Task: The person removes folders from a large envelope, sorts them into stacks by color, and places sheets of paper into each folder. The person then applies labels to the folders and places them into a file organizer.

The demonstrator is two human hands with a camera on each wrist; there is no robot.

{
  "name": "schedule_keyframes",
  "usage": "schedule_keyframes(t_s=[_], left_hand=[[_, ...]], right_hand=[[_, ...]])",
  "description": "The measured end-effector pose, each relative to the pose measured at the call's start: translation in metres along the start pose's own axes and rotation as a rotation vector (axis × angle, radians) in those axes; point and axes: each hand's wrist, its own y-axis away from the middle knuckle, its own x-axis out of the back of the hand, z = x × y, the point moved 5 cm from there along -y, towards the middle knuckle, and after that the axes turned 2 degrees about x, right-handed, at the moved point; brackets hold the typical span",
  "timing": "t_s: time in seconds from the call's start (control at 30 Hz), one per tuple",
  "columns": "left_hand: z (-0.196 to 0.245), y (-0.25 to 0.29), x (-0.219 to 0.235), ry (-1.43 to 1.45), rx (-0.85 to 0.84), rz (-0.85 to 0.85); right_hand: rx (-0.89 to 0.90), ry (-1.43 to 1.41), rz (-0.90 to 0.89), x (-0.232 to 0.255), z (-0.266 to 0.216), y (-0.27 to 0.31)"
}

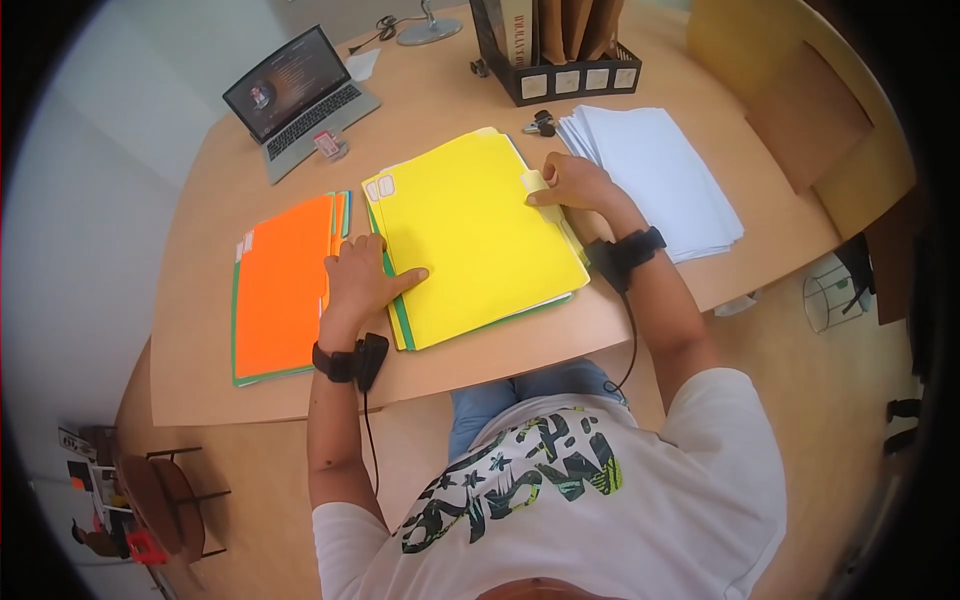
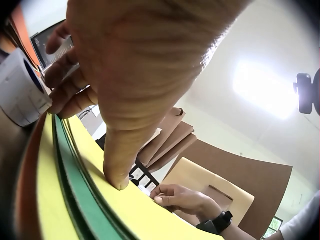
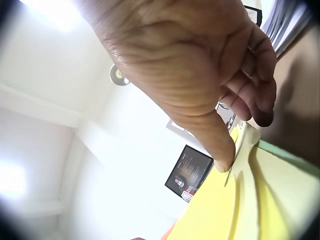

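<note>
A stack of folders, a yellow folder (image 1: 470, 240) on top and green folders (image 2: 95, 200) below, lies before the person. The left hand (image 1: 355, 280) rests at its left edge, thumb outstretched on the yellow cover and fingers down the side. In the left wrist view a white roll (image 2: 22, 90) stands right by those fingertips. At the right edge, the right hand (image 1: 575, 185) pinches the yellow folder by a pale tab (image 1: 535, 184), thumb on top. The right wrist view shows the folder's edge (image 3: 245, 175) lifted and bent beside the thumb.
An orange folder stack (image 1: 285, 290) lies to the left, with a laptop (image 1: 305, 100) behind. White papers (image 1: 660, 180) lie right of the yellow stack, near black clips (image 1: 540, 124). A black file organizer (image 1: 560, 80) stands at the back. Wrist-camera cables (image 1: 630, 340) hang down.
</note>
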Motion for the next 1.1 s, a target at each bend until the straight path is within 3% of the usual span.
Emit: schedule_keyframes(t_s=[0.07,0.17,0.27,0.37,0.47,0.57,0.67,0.8,0.93,1.1], left_hand=[[-0.001,0.001,-0.003,-0.002,-0.005,0.027],[-0.006,-0.001,-0.006,0.141,0.067,-0.103],[-0.011,-0.002,-0.008,0.245,0.098,-0.102],[-0.017,-0.002,-0.013,0.283,0.041,0.065],[-0.022,-0.007,-0.018,0.479,0.051,0.098],[-0.020,-0.008,-0.016,1.143,0.123,0.120],[-0.024,-0.010,-0.006,1.532,0.217,0.096],[-0.075,-0.005,0.036,1.392,0.304,0.169],[-0.171,0.006,0.069,1.307,0.387,0.227],[-0.275,0.041,0.047,1.111,0.547,0.187]], right_hand=[[0.003,-0.014,0.001,0.001,-0.003,0.001],[-0.020,-0.077,0.026,-0.002,-0.001,-0.002],[0.080,-0.214,0.119,-0.007,0.005,-0.011],[0.076,-0.530,0.126,-0.012,0.014,-0.018],[0.078,-0.729,0.122,-0.013,0.016,-0.021],[-0.003,-0.839,0.056,-0.009,0.011,-0.015],[-0.020,-0.871,0.077,-0.011,0.015,-0.017],[-0.041,-0.866,0.079,-0.012,0.011,-0.013],[-0.024,-0.729,-0.034,-0.018,0.010,-0.013],[0.123,-0.518,-0.022,-0.022,0.010,-0.017]])
